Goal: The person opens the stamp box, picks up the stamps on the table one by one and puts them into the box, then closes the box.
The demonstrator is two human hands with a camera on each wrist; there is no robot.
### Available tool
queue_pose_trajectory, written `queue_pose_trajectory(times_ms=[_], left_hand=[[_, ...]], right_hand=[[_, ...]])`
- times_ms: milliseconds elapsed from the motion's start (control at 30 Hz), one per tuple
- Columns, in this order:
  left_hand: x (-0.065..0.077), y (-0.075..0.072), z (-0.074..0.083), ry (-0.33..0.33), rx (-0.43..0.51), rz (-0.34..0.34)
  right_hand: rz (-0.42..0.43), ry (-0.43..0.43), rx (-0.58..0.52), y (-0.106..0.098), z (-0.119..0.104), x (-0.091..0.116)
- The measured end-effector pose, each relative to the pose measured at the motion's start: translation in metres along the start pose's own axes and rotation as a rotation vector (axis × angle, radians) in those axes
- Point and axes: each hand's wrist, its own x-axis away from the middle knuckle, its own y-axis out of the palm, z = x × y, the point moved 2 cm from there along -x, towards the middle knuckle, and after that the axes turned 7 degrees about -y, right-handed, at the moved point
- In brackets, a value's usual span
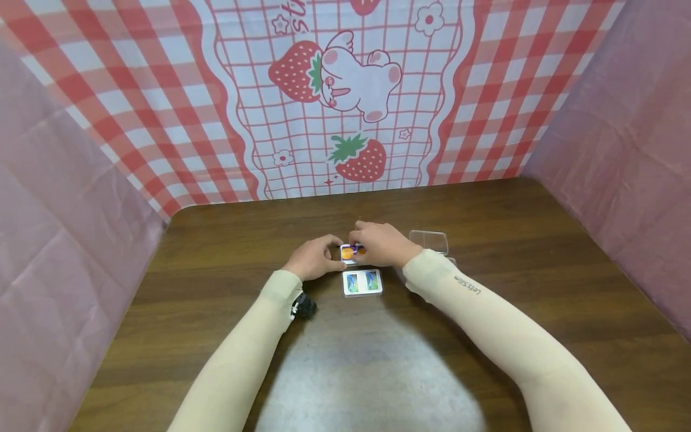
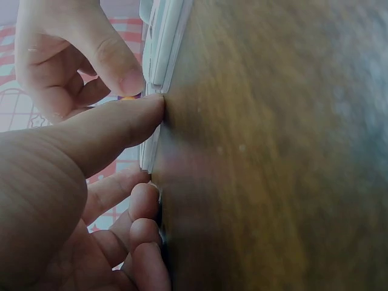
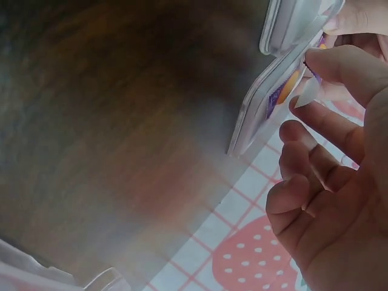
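Note:
My left hand [image 1: 314,257] holds a flat clear-edged case [image 1: 351,263] by its left end, thumb at the near side and index finger at the far side. A purple and orange picture [image 1: 347,252] shows in this case. Over its right part, my right hand [image 1: 382,243] pinches a small thin piece [image 3: 308,92], white on one face with a purple edge, between thumb and index finger. In the right wrist view, its other fingers curl loosely. Just nearer lies a second case [image 1: 362,283] with two blue-green landscape pictures, close beside the first.
A clear plastic case [image 1: 429,241] lies beyond my right wrist, partly hidden by the sleeve. The brown wooden table [image 1: 378,366] meets a strawberry-print cloth [image 1: 345,168] at the back, with pink cloths at both sides. A small black device [image 1: 305,306] is at my left wrist.

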Motion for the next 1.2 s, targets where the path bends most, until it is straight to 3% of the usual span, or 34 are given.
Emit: queue_pose_trajectory(times_ms=[567,1200], left_hand=[[0.0023,0.0003,0.0026,-0.005,-0.006,0.006],[0.0039,0.0,0.0028,-0.002,0.001,0.007]], right_hand=[[-0.063,0.018,-0.043,0.0012,-0.0004,0.0005],[-0.043,-0.012,-0.071,0.0005,0.0045,0.0016]])
